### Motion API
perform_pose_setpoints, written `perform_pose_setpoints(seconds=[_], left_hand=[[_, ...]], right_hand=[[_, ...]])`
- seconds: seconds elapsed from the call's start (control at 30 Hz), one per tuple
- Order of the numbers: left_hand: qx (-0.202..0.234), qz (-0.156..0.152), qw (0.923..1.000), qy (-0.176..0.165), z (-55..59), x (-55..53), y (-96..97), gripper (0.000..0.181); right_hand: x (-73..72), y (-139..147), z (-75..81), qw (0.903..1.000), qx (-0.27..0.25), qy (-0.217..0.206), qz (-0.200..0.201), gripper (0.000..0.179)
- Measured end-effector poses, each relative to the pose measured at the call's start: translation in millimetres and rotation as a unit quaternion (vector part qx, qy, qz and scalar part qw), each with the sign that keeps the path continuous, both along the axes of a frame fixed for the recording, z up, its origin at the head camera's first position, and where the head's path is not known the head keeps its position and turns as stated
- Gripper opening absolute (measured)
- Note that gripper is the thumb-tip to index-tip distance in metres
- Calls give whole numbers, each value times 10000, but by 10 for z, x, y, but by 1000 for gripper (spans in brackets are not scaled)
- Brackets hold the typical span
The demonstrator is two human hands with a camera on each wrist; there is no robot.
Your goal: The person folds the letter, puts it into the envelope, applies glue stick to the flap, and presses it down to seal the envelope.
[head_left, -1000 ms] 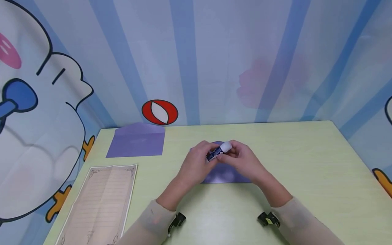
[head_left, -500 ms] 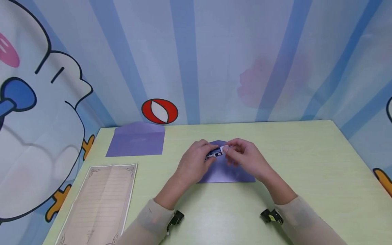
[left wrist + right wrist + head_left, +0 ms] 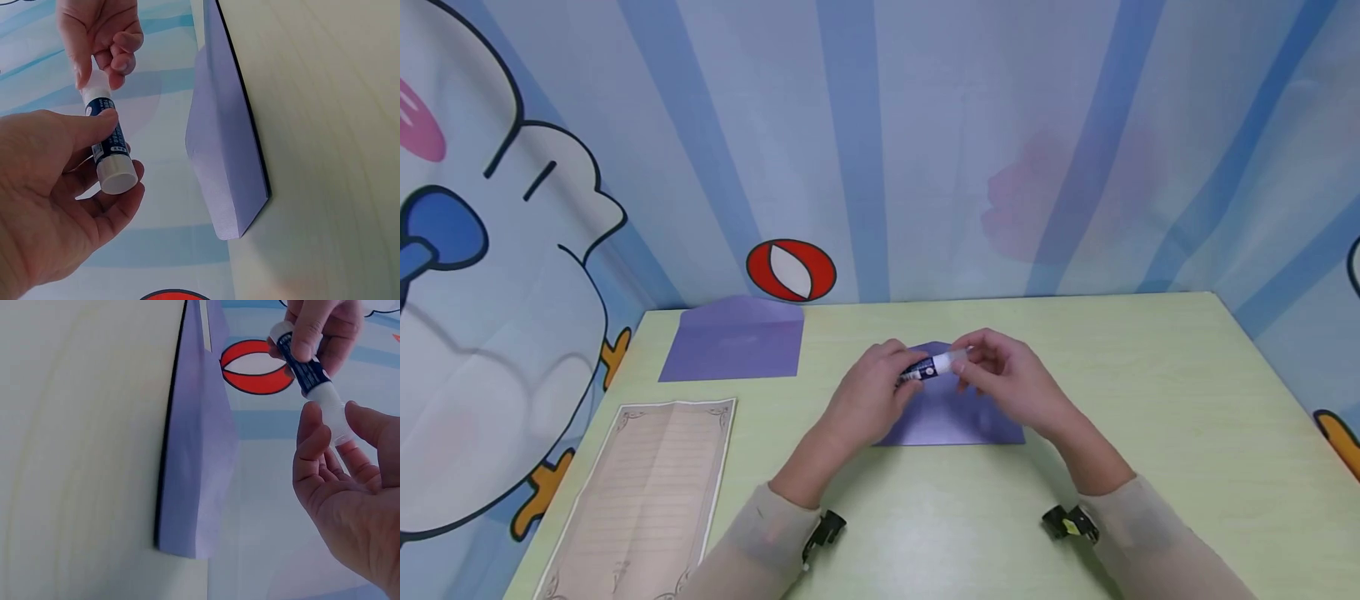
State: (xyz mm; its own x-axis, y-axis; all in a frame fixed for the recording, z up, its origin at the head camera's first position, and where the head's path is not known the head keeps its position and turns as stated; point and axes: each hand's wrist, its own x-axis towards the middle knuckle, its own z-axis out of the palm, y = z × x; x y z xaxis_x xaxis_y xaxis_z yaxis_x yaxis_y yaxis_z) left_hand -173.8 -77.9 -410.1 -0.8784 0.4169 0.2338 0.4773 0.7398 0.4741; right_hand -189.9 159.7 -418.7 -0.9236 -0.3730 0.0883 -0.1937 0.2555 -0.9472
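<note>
My left hand [image 3: 865, 392] grips the dark blue, printed barrel of a glue stick [image 3: 929, 367] between thumb and fingers, holding it tilted above the table. At the stick's upper right end, my right hand [image 3: 1003, 375] pinches the translucent cap [image 3: 337, 422] between thumb and fingertips. The left wrist view shows the stick's white base [image 3: 117, 175] sticking out past the left fingers. Below both hands lies a purple envelope [image 3: 962, 421], its flap raised at the far side. The hands hide part of its upper portion in the head view.
A second purple envelope [image 3: 733, 346] lies at the table's far left with its flap up. Nearer on the left is a lined, bordered sheet of letter paper [image 3: 647, 492] with fold creases. A printed backdrop [image 3: 925, 150] stands behind the pale table [image 3: 1150, 417].
The right fingers have shifted from around the stick's white end to a pinch on its cap. The stick now lies flatter and more of its white end shows. Both hands have drawn slightly apart.
</note>
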Motion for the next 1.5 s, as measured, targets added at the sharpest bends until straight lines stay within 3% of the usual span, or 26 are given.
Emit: perform_pose_setpoints(seconds=[0.27, 0.47, 0.87, 1.23, 1.33, 1.5], left_hand=[[270, 386, 9989, -91, 37, -13, -31, 36], [680, 558, 9961, -116, 38, -36, -48, 35], [1721, 718, 9819, -319, 56, -22, -77, 33], [2255, 790, 9693, -585, 30, -20, -100, 35], [2337, 808, 9665, -688, 31, -16, -98, 35], [2475, 810, 9622, -793, 23, -14, -98, 33]], right_hand=[[-92, 240, 120, 9986, 272, 20, -462, 34], [-188, 527, 173, 9911, 1055, 203, -788, 39], [-364, 1104, 138, 9443, 2989, 759, -1145, 41], [-505, 1510, -82, 9009, 4241, 285, -877, 41], [-500, 1540, -110, 8939, 4401, 147, -835, 40], [-491, 1549, -124, 8913, 4463, 79, -800, 39]])
